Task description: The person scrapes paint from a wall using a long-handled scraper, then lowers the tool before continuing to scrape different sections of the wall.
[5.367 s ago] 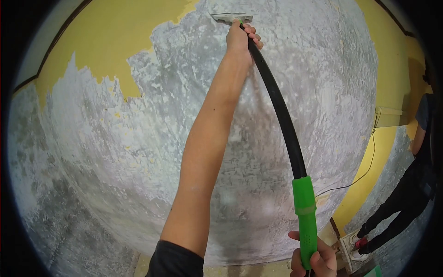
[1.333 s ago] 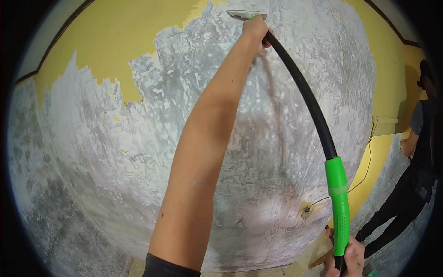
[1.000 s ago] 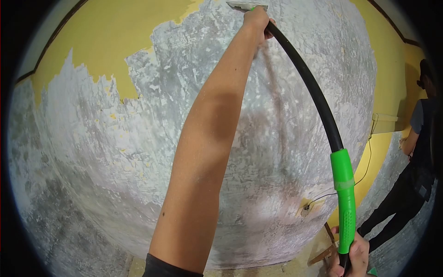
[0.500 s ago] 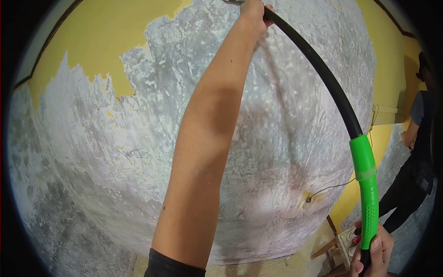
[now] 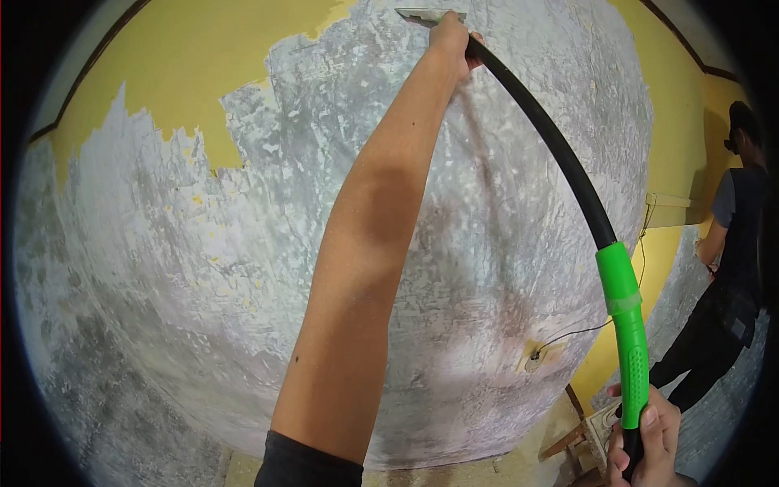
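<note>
A long-handled scraper with a black pole (image 5: pixel 560 146) and a green grip (image 5: pixel 630 325) runs across the right half of the view. At the top, its flat metal blade (image 5: pixel 426 15) lies against or close to the wall; contact cannot be made out. My left hand (image 5: pixel 454 45) is closed around the pole just behind the blade, with the arm stretched upward. At the lower right, my right hand (image 5: pixel 653 434) wraps round the lower end of the handle, below the green grip. The wall (image 5: pixel 503 203) before me is patchy grey and white, its paint scraped off.
Yellow paint (image 5: pixel 195 57) remains at the upper left. A wall socket (image 5: pixel 535 357) with a plugged-in black cord sits low on the right. Another person (image 5: pixel 730 235) in dark clothes stands at the far right. A wooden stool-like piece (image 5: pixel 580 442) stands near my right hand.
The blade and my left hand appear lower in view, so the blade now shows. The green grip and my right hand have shifted slightly left. Both hands keep their hold.
</note>
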The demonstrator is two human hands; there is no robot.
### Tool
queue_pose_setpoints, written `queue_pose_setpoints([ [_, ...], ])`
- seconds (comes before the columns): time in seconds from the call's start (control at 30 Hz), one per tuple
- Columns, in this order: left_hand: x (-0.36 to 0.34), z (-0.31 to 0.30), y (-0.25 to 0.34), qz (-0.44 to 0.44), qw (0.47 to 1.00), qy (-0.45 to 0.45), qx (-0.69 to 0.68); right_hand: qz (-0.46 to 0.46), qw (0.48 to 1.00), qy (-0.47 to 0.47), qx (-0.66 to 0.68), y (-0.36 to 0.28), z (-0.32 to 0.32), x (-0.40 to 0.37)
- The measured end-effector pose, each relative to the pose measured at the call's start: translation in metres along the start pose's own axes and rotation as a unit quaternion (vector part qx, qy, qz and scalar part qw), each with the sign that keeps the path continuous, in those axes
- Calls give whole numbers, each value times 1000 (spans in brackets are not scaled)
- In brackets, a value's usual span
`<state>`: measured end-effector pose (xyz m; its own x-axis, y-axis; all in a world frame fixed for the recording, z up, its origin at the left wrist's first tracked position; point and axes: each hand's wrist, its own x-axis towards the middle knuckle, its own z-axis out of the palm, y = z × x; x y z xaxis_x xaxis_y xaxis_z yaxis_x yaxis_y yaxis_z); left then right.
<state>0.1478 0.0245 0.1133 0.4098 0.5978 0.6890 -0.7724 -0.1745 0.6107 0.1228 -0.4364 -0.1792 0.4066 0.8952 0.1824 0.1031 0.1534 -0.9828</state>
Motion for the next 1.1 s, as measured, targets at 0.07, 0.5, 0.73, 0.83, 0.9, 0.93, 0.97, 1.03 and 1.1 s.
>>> queue_pose_setpoints([
  [0.07,0,-1,0,0,1000,5,-16,4,1000,-6,10,-1,-1,3],
  [0.5,-14,-23,22,9,1000,21,-5,-24,997,-7,-76,-2,-9,44],
  [0.73,-26,-4,34,-32,997,59,-35,-61,957,22,-281,-27,-7,11],
  [0.83,-13,-6,31,-24,997,15,-72,-63,955,30,-290,-31,-5,5],
  [0.9,-15,-1,29,-24,998,18,-51,-35,956,46,-289,-36,2,2],
  [0.93,-14,0,29,-22,999,19,-40,-23,956,54,-289,-39,5,1],
  [0.97,-13,1,28,-17,998,22,-54,-25,955,49,-292,-41,7,1],
  [1.03,-10,8,26,-7,996,21,-85,-29,953,46,-299,-45,10,1],
  [1.1,-10,6,26,-9,998,9,-67,-26,953,61,-297,-44,11,2],
])
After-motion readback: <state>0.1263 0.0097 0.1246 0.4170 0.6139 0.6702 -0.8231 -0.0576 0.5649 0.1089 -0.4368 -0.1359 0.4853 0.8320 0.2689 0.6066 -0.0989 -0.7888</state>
